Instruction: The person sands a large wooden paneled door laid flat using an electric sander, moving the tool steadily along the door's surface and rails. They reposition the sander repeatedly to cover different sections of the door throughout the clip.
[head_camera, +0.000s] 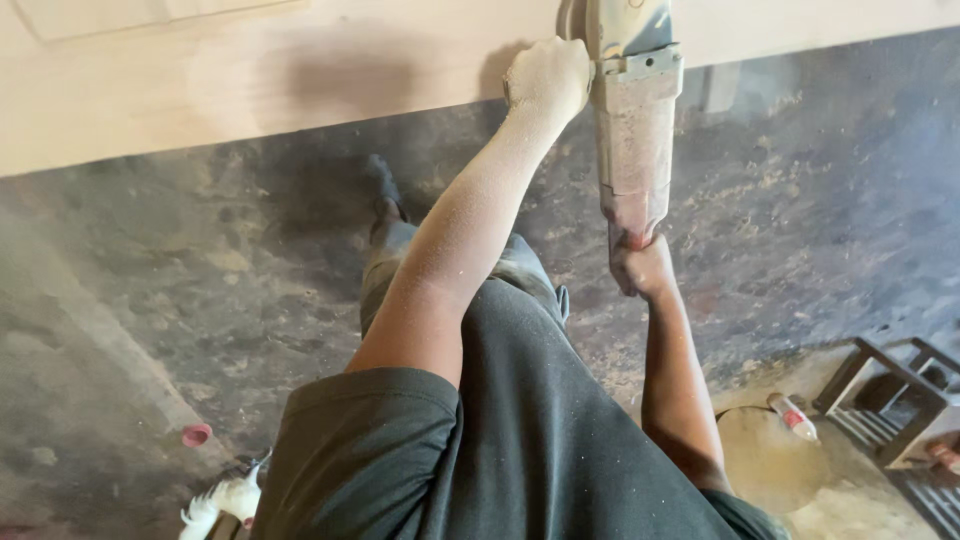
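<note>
Tool: a dust-coated angle grinder (634, 130) lies lengthwise away from the person, its head at the near edge of the pale wooden panel (250, 80).
Left hand (548, 78): powdered with sawdust, closed in a fist around the grinder's side handle, right at the panel's near edge.
Right hand (640, 268): wrapped tight around the grinder's rear end, below the panel edge, over the floor.
Panel: fills the top of the view, its edge slanting up to the right.
Floor (180, 280): dark, strewn with sawdust.
Near right: a small bottle (793, 416) lies on a round sawdust patch, beside a dark metal frame (890, 385).
Near left: a small pink cap (197, 434) on the floor.
</note>
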